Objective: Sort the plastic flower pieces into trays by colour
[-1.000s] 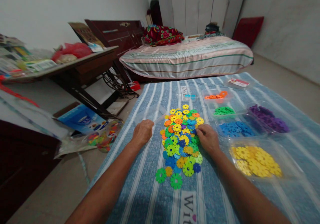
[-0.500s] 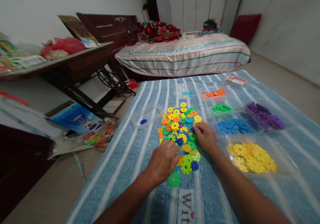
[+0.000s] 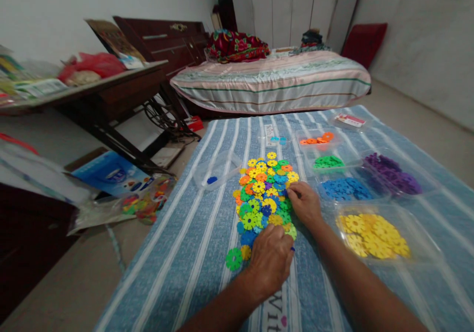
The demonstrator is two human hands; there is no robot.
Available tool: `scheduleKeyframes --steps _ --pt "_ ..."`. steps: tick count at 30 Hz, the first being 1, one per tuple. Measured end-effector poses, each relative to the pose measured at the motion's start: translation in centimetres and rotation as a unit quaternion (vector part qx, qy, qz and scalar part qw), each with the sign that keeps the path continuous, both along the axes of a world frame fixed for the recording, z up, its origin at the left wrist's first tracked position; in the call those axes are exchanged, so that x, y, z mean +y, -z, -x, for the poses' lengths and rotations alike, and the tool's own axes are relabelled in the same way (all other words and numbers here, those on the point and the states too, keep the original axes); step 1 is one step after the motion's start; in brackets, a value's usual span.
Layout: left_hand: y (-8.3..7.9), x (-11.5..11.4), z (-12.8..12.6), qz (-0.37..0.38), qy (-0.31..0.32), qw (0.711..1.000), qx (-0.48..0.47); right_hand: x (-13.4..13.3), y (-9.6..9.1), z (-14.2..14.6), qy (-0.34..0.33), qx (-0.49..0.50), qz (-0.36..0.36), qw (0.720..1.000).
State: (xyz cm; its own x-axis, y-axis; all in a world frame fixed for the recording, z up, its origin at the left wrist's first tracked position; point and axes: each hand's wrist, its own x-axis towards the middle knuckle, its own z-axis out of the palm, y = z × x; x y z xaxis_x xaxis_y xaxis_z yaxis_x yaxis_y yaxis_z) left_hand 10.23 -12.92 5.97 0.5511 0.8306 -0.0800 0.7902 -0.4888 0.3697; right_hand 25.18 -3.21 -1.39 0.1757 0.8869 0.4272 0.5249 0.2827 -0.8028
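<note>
A loose heap of colourful notched plastic discs [image 3: 259, 187], shaped like flowers or snowflakes, lies on the striped cloth. Over its near end is my left hand [image 3: 272, 255], fingers curled down among the discs. The edge of a dark blue disc [image 3: 292, 249] shows beside those fingers; whether they grip anything is hidden. My right hand [image 3: 305, 203] rests against the heap's right side, thumb and fingers drawn together at its edge. What lies between them cannot be made out. A green disc [image 3: 234, 259] lies at the near left of the heap.
On the right stand clear boxes of yellow discs [image 3: 374, 235], blue discs [image 3: 346, 188], purple discs [image 3: 392, 171], green discs [image 3: 328, 162] and orange discs [image 3: 316, 139]. A clear tub [image 3: 218, 171] with a dark blue disc stands left; light blue discs [image 3: 278, 140] lie at the back.
My left hand has moved right and nearer, uncovering light green and blue discs. The near green disc now lies farther left. My right hand has stayed in place.
</note>
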Motion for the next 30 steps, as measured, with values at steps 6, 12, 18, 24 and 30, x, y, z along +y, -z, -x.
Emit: scheduleKeyframes --steps 6,12,18,24,30 --pt "-3.9 4.8 4.1 -0.029 -0.099 0.991 -0.086 -0.1 -0.1 0.0 -0.006 0.006 -0.001 1.000" --pt "-8.8 13.4 10.8 -0.138 -0.239 0.955 0.107 -0.2 -0.3 0.1 -0.004 0.002 0.002 1.000" --pt "-8.5 18.1 13.4 -0.049 -0.251 0.924 0.285 -0.3 -0.3 0.1 0.001 0.007 -0.003 1.000" --pt "-7.2 19.1 13.7 -0.020 -0.237 0.918 0.318 -0.2 0.0 -0.1 -0.002 -0.002 0.002 1.000" --pt "-8.6 16.0 13.7 -0.073 -0.230 0.927 0.288 -0.2 0.1 -0.2 -0.008 -0.003 0.002 1.000"
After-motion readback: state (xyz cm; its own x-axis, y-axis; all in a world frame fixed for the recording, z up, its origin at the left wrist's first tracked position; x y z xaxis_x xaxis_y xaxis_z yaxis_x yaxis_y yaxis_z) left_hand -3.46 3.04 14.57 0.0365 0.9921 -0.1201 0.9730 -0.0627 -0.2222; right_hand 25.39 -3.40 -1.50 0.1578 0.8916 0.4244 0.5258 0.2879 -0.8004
